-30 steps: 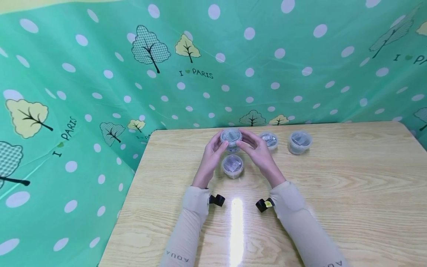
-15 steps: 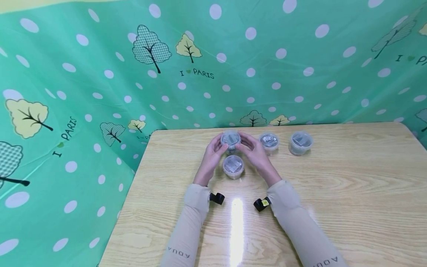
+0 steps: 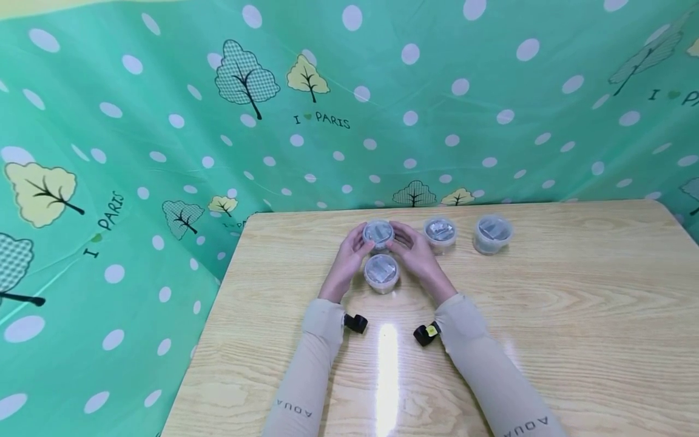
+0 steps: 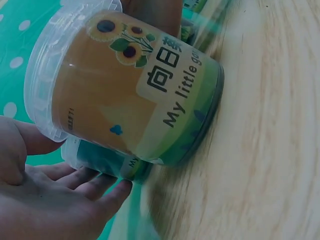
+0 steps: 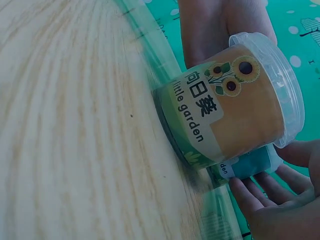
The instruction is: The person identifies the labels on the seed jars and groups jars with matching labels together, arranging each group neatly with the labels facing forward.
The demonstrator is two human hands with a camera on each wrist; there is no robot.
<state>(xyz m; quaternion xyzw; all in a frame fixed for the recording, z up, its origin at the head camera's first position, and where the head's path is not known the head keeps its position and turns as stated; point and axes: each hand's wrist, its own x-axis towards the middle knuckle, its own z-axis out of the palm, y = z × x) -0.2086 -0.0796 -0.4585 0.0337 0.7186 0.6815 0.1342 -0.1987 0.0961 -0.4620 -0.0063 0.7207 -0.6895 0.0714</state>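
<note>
Between them, my left hand (image 3: pixel 346 258) and right hand (image 3: pixel 417 255) hold a small lidded plastic tub (image 3: pixel 378 233) upright by its sides. In the left wrist view this tub has a teal label (image 4: pixel 102 161); the thumb is by its lid and the fingers lie along its side. Directly in front of it, nearer to me, stands a second lidded tub (image 3: pixel 381 274). That one has a brown and green label (image 5: pixel 240 120) with sunflowers and "little garden" print, and it hides much of the held tub in both wrist views.
Two more lidded tubs stand right of my hands near the table's back edge: a nearer tub (image 3: pixel 440 233) close to my right fingers and a farther tub (image 3: pixel 492 234). The wooden table (image 3: pixel 573 315) meets a green dotted cloth (image 3: pixel 349 139) behind and at left.
Both hands have lowered the held tub toward the table, right behind the front tub. The other tubs stay in place.
</note>
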